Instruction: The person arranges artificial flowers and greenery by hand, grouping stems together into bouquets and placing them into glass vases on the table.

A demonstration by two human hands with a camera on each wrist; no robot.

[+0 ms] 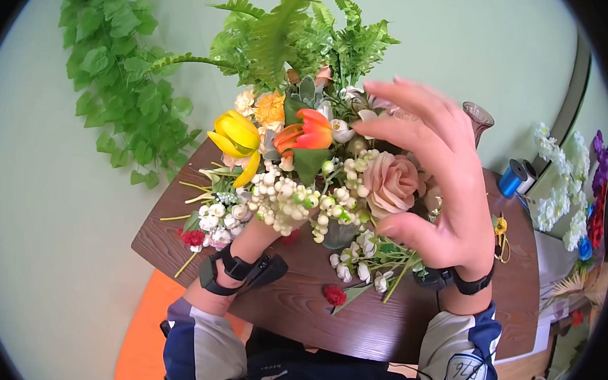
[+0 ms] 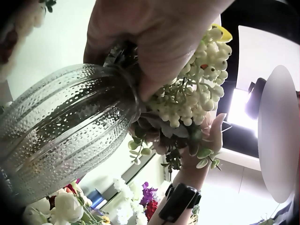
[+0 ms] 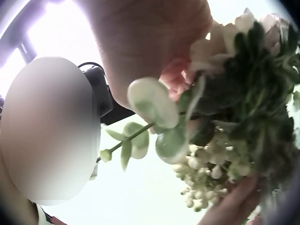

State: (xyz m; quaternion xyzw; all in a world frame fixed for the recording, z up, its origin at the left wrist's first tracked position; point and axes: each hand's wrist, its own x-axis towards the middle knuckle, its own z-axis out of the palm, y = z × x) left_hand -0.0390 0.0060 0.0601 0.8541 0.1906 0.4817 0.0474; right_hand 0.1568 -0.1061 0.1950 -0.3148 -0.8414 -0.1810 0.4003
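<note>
A ribbed clear glass vase holds a mixed bouquet. At the vase mouth my left hand grips the bunch of stems, thumb beside the rim; white berry sprays largely cover this hand in the head view. My right hand is at the bouquet's right side, fingers spread and gently bent, beside a dusty-pink rose. In front are a yellow tulip, an orange tulip and an orange carnation. Tall fern fronds rise behind.
Loose white blossoms and a red flower lie on the brown wooden table. Right of the bouquet stand a brown glass vase and a blue ribbon spool. Ivy hangs on the wall; white flowers stand far right.
</note>
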